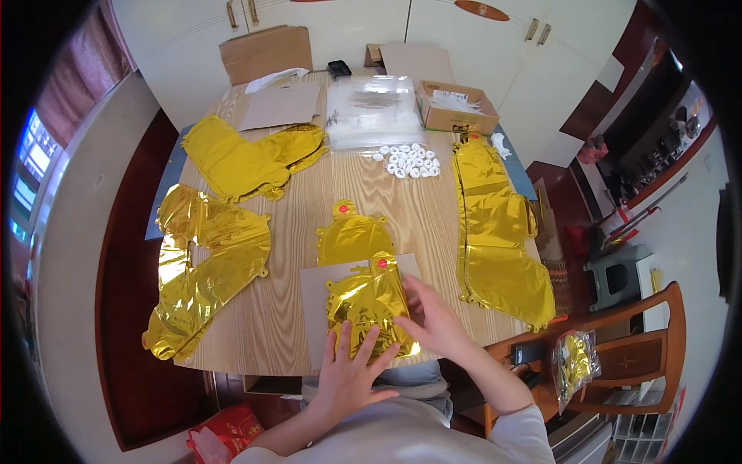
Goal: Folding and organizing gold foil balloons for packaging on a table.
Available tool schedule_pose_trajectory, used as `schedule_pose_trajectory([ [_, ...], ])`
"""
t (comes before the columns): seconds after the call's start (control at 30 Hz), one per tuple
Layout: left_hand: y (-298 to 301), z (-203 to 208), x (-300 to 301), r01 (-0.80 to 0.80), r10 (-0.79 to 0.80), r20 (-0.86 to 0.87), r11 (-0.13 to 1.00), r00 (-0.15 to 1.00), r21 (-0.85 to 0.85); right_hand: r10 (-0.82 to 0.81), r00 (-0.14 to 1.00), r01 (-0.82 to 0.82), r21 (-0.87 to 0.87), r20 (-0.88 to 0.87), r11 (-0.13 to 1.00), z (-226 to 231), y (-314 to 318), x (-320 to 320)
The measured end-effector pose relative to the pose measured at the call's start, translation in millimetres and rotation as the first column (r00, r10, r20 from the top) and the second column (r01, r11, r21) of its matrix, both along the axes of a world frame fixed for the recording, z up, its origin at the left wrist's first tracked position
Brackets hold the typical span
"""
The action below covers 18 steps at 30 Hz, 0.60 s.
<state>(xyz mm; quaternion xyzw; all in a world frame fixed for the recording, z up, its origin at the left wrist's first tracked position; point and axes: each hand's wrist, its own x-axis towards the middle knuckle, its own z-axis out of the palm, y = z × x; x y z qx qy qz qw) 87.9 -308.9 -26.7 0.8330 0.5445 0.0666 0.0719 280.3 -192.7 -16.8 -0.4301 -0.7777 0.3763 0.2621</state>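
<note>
A folded gold foil balloon (359, 298) with a red tab lies on a grey-brown cardboard sheet (313, 298) at the table's near edge. My left hand (348, 379) rests on the balloon's near part, palm down with fingers spread. At its right edge is my right hand (442, 321), thumb over the foil and fingers apart along the side; whether any fingertip is under the foil is hidden. Just beyond, another stretch of gold foil (352, 240) with a red tab runs toward the sheet's far edge; I cannot tell whether it joins the folded piece.
Flat gold foil balloons lie at the left (212, 255), far left (247, 155) and right (495, 232) of the wooden table (297, 209). Farther back are white ring-shaped rolls (410, 161), clear plastic bags (371, 112) and an open carton (475, 120). A wooden chair (665, 348) stands right.
</note>
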Motion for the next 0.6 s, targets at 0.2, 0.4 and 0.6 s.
schedule_pose_trajectory([
  [0.2, 1, -1, 0, 0.021, -0.02, -0.02, 0.999, 1.0, 0.035, -0.006, 0.994, -0.014, -0.182, -0.11, 0.983, -11, 43, -14],
  [0.4, 1, 0, 0, 0.01, -0.01, -0.025, 1.0, 1.0, 0.013, -0.001, 0.98, -0.079, -0.388, -0.201, 0.918, -26, 70, -17],
  [0.6, 1, 1, 0, 0.01, -0.01, -0.003, 1.0, 1.0, 0.009, -0.06, 0.957, -0.104, -0.531, -0.283, 0.841, -26, 82, -18],
])
